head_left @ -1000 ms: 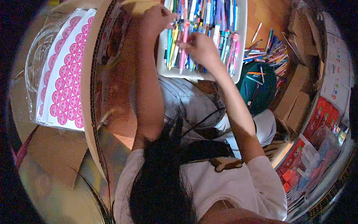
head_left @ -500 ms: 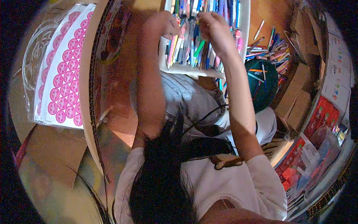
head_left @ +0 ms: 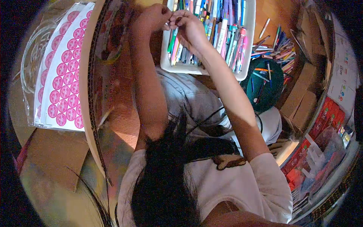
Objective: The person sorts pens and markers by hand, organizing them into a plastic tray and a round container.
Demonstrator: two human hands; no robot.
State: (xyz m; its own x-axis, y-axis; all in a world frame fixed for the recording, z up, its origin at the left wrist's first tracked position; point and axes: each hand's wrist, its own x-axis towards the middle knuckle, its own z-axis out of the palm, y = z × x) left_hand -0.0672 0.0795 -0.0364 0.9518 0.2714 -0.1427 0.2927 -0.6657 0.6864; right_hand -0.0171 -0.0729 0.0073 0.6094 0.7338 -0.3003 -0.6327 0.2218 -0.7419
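Note:
My left hand [head_left: 154,17] is closed above the left rim of a white bin, its fingertips pinched close to my right hand. The fingers of my right hand [head_left: 188,30] are bent together over the bin's left part, meeting the left ones. Something small and pale shows between the fingertips, too small to name. Under the hands, the white bin [head_left: 181,69] holds several markers and pens [head_left: 223,36] in many colours, lying mostly lengthwise. Part of its left side is hidden by my hands.
Right of the bin lie a loose pile of pens [head_left: 283,56], a single pen [head_left: 264,28] and a dark green round container [head_left: 264,96] with a few pens. Cardboard [head_left: 300,98] and red boxes [head_left: 327,117] stand farther right. At left is a pink-and-white sticker sheet [head_left: 64,79].
Both hands have moved left, the right hand farther, and are now together at the fingertips. The pens in the bin lie differently, and the bin's near edge looks slightly shifted.

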